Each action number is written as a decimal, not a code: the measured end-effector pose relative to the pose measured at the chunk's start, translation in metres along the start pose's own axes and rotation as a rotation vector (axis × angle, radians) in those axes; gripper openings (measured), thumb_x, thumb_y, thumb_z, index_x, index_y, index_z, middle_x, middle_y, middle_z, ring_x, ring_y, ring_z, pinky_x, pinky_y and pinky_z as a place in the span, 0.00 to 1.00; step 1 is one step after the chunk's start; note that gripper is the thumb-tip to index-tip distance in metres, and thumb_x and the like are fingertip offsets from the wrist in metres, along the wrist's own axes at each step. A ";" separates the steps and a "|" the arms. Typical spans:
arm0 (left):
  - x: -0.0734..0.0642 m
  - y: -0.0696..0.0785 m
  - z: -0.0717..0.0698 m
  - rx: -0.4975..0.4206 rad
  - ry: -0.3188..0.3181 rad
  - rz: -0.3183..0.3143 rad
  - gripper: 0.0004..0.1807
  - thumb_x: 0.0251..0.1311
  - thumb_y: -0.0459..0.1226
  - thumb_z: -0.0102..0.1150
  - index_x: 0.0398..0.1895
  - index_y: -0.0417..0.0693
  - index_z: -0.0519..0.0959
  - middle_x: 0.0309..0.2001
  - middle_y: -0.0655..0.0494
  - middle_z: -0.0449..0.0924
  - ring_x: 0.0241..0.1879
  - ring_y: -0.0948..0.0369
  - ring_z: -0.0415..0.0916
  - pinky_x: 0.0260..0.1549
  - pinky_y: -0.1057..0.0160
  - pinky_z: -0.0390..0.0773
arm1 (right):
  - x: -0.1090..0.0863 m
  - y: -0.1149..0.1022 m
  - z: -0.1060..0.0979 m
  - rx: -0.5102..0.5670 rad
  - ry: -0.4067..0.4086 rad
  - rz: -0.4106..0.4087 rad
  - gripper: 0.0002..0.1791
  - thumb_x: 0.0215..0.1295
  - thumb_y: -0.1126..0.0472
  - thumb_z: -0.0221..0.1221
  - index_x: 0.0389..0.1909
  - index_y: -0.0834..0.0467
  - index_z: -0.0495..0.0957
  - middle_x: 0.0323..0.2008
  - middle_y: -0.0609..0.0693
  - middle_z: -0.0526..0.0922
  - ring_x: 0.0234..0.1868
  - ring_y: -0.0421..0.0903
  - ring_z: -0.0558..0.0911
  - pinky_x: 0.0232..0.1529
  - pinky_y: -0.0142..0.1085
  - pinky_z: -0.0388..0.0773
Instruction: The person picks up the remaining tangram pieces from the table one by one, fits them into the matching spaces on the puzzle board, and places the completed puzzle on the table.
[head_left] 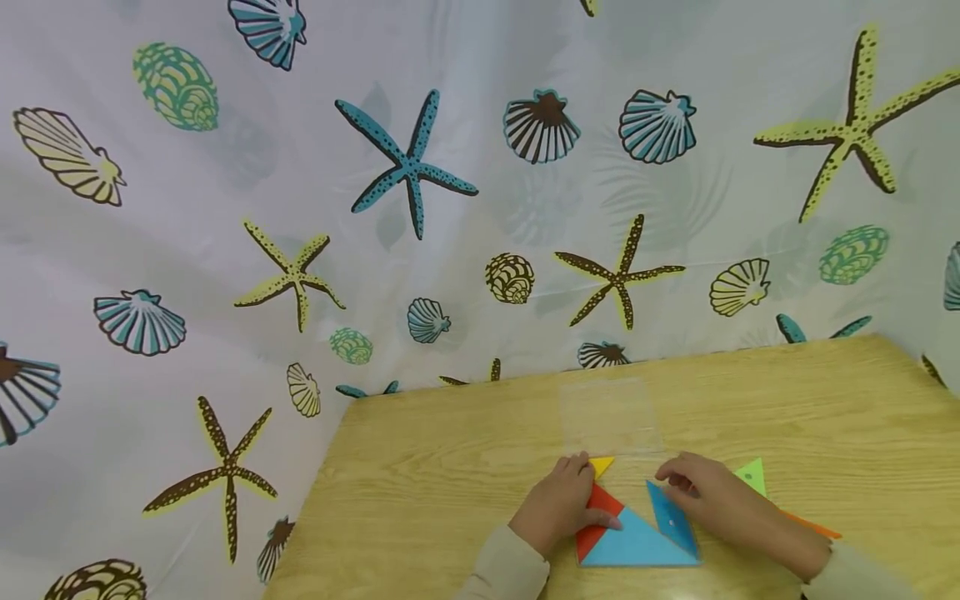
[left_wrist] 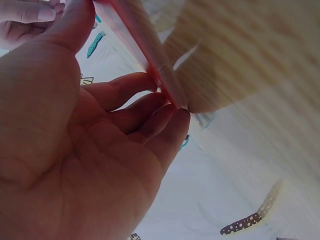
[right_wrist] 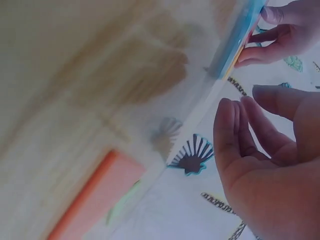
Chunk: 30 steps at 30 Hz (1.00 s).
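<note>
My left hand (head_left: 555,504) rests at the left side of a flat red piece (head_left: 606,500), its fingertips against the edge and its thumb reaching over the top towards a large light blue triangle (head_left: 641,546). The left wrist view shows those fingertips touching the edge of the red piece (left_wrist: 145,50). A yellow triangle (head_left: 602,465) peeks out beyond the left fingers. Close to a darker blue parallelogram (head_left: 672,523), which lies along the light blue triangle's right side, hovers my right hand (head_left: 712,500). Its fingers are loosely bent, with a gap between thumb and fingertips and nothing held.
Right of the right hand lie a light green piece (head_left: 752,475) and an orange piece (head_left: 810,523), both partly covered by that hand and forearm. A faint clear sheet (head_left: 611,417) is on the wooden table (head_left: 450,467) behind the pieces. A shell-and-starfish patterned curtain (head_left: 465,217) surrounds the table.
</note>
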<state>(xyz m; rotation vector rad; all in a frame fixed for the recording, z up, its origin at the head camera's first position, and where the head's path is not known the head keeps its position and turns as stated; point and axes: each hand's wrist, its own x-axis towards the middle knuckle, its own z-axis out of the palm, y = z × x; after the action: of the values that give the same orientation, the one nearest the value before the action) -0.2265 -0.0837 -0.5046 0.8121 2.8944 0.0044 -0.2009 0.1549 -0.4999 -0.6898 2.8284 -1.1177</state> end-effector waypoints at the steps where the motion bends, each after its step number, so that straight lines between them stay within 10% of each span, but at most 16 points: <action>1: 0.000 0.000 0.000 0.001 -0.001 -0.002 0.46 0.44 0.70 0.44 0.60 0.51 0.71 0.66 0.61 0.59 0.63 0.63 0.58 0.50 0.69 0.71 | -0.002 0.003 -0.003 0.004 0.001 0.004 0.08 0.65 0.63 0.56 0.43 0.57 0.78 0.34 0.41 0.75 0.33 0.33 0.73 0.33 0.31 0.75; 19: -0.001 -0.001 0.003 -0.027 0.026 0.016 0.46 0.44 0.70 0.45 0.61 0.48 0.70 0.66 0.58 0.59 0.63 0.62 0.57 0.51 0.70 0.71 | -0.055 0.054 -0.044 -0.060 0.008 -0.016 0.05 0.61 0.61 0.61 0.36 0.57 0.77 0.32 0.41 0.76 0.30 0.30 0.73 0.29 0.30 0.75; 30: 0.000 -0.002 0.007 -0.036 0.030 0.020 0.45 0.44 0.69 0.45 0.59 0.50 0.71 0.66 0.60 0.59 0.63 0.62 0.57 0.49 0.70 0.72 | -0.074 0.067 -0.052 -0.119 -0.095 0.037 0.19 0.59 0.46 0.60 0.41 0.58 0.76 0.34 0.44 0.75 0.34 0.33 0.74 0.33 0.32 0.76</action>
<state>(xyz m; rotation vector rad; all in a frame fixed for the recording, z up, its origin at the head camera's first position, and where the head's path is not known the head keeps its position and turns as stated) -0.2264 -0.0852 -0.5120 0.8419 2.9048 0.0710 -0.1695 0.2623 -0.5154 -0.6745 2.8330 -0.8922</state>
